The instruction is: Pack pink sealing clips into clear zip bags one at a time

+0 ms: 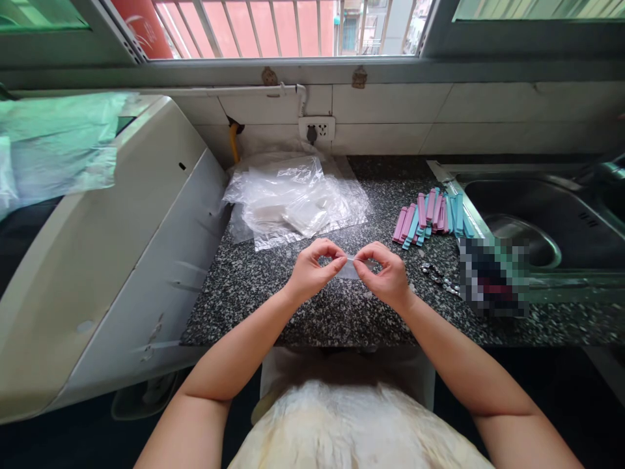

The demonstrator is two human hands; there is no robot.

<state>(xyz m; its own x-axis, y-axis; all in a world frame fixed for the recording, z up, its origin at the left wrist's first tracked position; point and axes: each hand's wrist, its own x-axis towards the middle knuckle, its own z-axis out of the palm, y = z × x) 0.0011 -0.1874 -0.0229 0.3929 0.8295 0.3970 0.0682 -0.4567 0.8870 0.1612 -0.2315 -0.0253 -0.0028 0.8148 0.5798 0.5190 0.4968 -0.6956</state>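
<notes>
Between my two hands, over the speckled counter point(312, 319), is a small clear plastic bag point(349, 268). My left hand point(319, 266) pinches one end of its edge between thumb and forefinger. On the other end, my right hand point(383, 270) pinches in the same way, close to the left fingertips. Beyond the hands lies a loose heap of clear plastic bags point(297, 202). Pink and blue bag clips point(432, 218) are piled to the right, beside the sink.
A steel sink point(541, 215) is set into the counter at the right. Near it lie a blurred-out dark item point(493, 280) and a shiny chain-like strip point(439, 279). A bulky cream-coloured appliance point(146, 215) stands at the left. A wall socket point(317, 129) sits behind the bags.
</notes>
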